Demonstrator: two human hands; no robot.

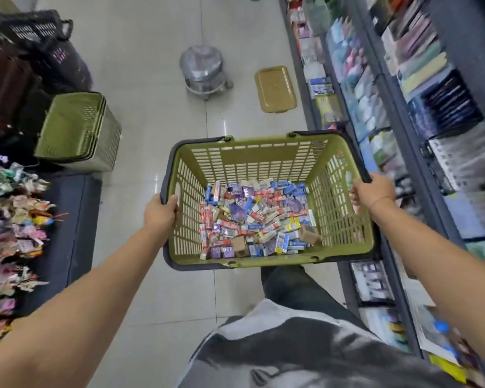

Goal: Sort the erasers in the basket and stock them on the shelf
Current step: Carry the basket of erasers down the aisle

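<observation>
Grey-and-white patterned shirt [286, 348]; dark trousers [289, 287]; bare forearms [95, 298]; thin band [381, 199] on the right wrist

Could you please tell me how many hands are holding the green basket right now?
2: the left hand grips the left rim of the basket, and the right hand grips its right rim. Neither is hidden.

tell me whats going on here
A person stands in a shop aisle gripping a green basket with both hands, left hand on its left edge, right hand on its right edge. A mixed heap of erasers lies in its bottom. The shelf is on the right; nothing looks sorted yet.
</observation>
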